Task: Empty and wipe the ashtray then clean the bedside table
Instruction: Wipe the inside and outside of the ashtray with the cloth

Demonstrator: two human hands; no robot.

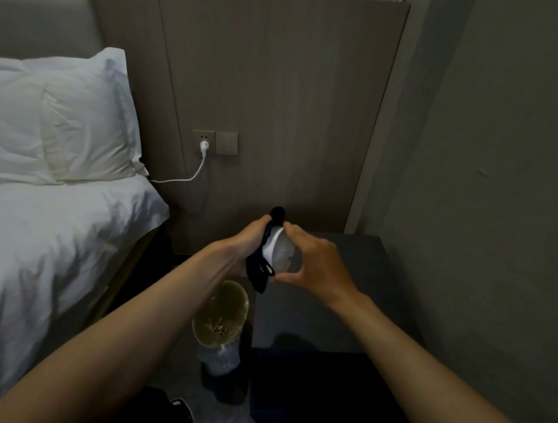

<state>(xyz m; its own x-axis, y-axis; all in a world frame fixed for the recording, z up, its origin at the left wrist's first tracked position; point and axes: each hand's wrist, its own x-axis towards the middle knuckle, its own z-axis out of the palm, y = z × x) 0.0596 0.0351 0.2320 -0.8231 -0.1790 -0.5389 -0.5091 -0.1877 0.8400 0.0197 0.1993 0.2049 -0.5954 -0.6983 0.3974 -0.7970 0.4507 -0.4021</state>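
White round ceramic ashtray (280,249) gripped in my right hand (313,266); my left hand (243,245) presses a dark cloth (259,271) against it.

At your nine o'clock lies the bed (42,255) under a white duvet, two white pillows (73,121) stacked against the padded headboard (35,24). At twelve o'clock you see a wall socket (203,141) with a white plug and cable (184,179) trailing toward the bed, a blank plate (227,143) just beside it.
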